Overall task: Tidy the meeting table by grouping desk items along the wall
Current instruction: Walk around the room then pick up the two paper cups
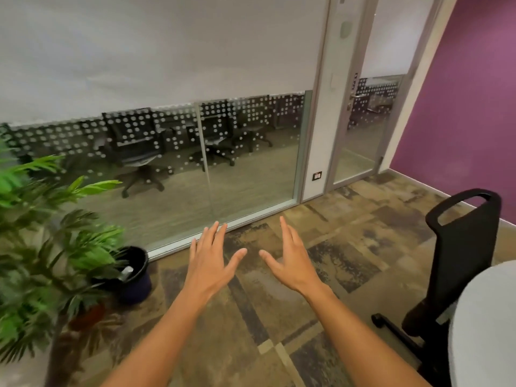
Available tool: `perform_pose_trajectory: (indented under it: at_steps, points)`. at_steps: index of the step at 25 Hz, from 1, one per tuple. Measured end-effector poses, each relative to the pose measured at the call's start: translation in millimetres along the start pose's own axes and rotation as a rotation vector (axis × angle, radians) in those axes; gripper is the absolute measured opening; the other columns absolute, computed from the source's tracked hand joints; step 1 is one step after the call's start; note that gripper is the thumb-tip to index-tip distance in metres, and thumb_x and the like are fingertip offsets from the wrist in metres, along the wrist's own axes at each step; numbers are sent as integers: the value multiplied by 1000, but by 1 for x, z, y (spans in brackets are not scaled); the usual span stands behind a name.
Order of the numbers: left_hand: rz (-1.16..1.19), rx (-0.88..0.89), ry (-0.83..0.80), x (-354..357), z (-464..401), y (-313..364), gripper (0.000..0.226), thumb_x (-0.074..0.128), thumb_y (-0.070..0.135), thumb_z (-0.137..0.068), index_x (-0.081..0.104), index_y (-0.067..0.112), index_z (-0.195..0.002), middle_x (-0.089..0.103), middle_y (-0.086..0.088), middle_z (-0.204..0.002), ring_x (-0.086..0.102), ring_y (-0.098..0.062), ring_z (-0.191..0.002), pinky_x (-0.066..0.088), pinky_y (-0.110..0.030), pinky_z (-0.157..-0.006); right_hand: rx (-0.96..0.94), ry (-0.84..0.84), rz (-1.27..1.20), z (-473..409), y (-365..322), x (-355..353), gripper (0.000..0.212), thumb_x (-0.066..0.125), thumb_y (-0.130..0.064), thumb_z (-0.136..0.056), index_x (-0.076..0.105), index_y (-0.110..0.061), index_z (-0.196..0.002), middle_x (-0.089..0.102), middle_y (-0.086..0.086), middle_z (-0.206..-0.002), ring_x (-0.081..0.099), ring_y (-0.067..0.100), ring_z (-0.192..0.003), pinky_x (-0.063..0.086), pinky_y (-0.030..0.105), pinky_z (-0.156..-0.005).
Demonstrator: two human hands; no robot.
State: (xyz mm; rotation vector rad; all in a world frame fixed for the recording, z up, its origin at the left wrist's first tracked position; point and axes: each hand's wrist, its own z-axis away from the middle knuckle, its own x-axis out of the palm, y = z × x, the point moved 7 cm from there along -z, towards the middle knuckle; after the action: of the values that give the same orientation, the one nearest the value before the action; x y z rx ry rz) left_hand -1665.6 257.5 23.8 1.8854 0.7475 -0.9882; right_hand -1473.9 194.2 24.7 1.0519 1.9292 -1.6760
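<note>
Both hands are held out above the patterned carpet point(279, 317), fingers straight and spread, gripping nothing. The left hand point(210, 261) and right hand point(290, 261) hang side by side, thumbs pointing toward each other but apart. Right of the right hand, at the frame's lower edge, a curved white counter point(485, 331) edge shows; no desk items on it are visible. A black office chair point(463, 247) stands just beside it. Left of the left hand sit a dark bin point(135, 277) and a leafy plant point(42, 233). Ahead of both hands runs a glass wall point(167, 169)
</note>
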Motion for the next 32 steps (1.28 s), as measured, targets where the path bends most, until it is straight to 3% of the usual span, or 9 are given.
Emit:
perform_pose_trajectory:
  at_steps: [5, 12, 21, 26, 32]
  points:
    - [43, 70, -66, 57, -110, 1, 91, 33, 81, -85, 16, 26, -156, 12, 3, -164, 5, -19, -152, 6, -46, -123, 65, 49, -5, -94, 50, -4, 95, 57, -59, -91, -5, -32, -158, 13, -4, -165, 18, 16, -151, 29, 42, -121]
    - [123, 36, -121, 163, -275, 33, 88, 33, 78, -87, 16, 26, -156, 9, 3, -165, 3, -17, -152, 7, -47, -123, 173, 123, -86, -232, 181, -46, 96, 58, -61, -90, -4, -32, -159, 9, -5, -166, 14, 17, -153, 25, 45, -122]
    - [263, 136, -173, 290, -466, 149, 92, 32, 81, -83, 22, 22, -154, 16, 1, -163, 9, -18, -152, 14, -47, -123, 295, 256, -102, -365, 328, -146, 94, 59, -57, -92, 0, -28, -160, 9, -3, -167, 14, 15, -152, 18, 28, -117]
    - [286, 279, -263, 388, -582, 228, 93, 31, 81, -82, 27, 20, -152, 23, -5, -161, 20, -23, -149, 22, -51, -120, 359, 335, -60, -435, 424, -193, 93, 54, -63, -92, -3, -32, -159, 7, -9, -167, 7, -5, -143, 13, 24, -117]
    - [322, 447, -339, 490, -734, 319, 97, 26, 85, -81, 29, 18, -152, 23, -5, -161, 22, -26, -149, 27, -53, -117, 540, 497, 2, -526, 538, -271, 95, 54, -68, -90, -1, -34, -159, 11, -7, -166, 16, 14, -151, 26, 40, -121]
